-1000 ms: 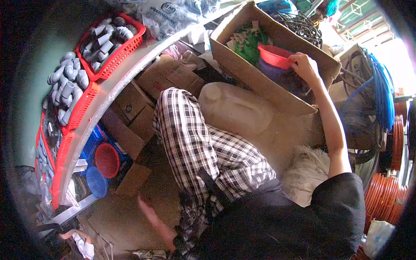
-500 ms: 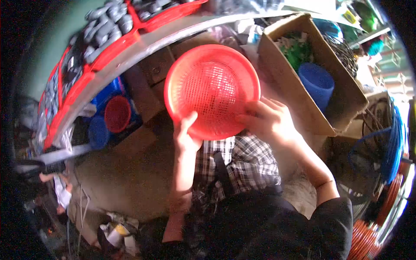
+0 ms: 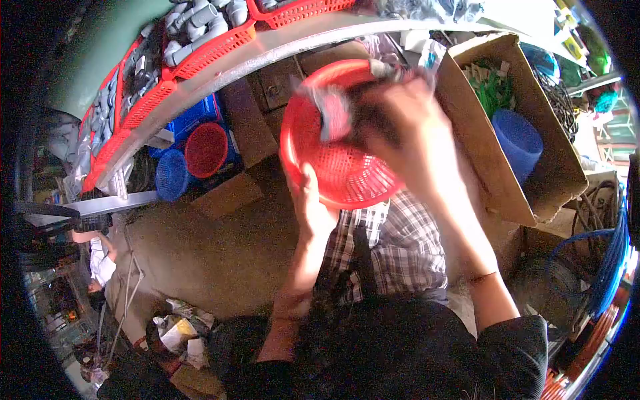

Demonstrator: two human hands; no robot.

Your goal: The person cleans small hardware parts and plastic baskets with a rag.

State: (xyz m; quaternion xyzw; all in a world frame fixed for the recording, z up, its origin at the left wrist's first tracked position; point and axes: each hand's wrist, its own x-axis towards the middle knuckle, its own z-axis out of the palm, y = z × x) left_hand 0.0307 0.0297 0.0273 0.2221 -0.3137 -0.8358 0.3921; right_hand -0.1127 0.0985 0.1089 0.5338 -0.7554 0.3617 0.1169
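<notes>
A round red plastic basket (image 3: 350, 183) with a mesh bottom and sides is held up in front of my lap, tilted with its opening towards me. My left hand (image 3: 312, 207) grips its lower left rim, thumb on the near side. My right hand (image 3: 417, 123), smeared by motion, is over the basket's right half. A blurred dark, grey and pinkish thing (image 3: 335, 115), soft-looking like a rag, extends from its fingers across the inside of the basket. Its exact kind is not clear, and it hides part of the basket.
A cardboard box (image 3: 490, 183) with a blue basket (image 3: 519, 143) inside stands at right. Red trays (image 3: 213, 50) of grey pipe fittings line the shelf above. Small red (image 3: 206, 149) and blue (image 3: 172, 175) baskets sit left. Blue cable coils (image 3: 610, 260) hang right; another person (image 3: 101, 263) is at far left.
My right hand has left the basket's right rim and is now over its inside with the blurred rag-like thing. My left hand still holds the rim; the view has shifted.
</notes>
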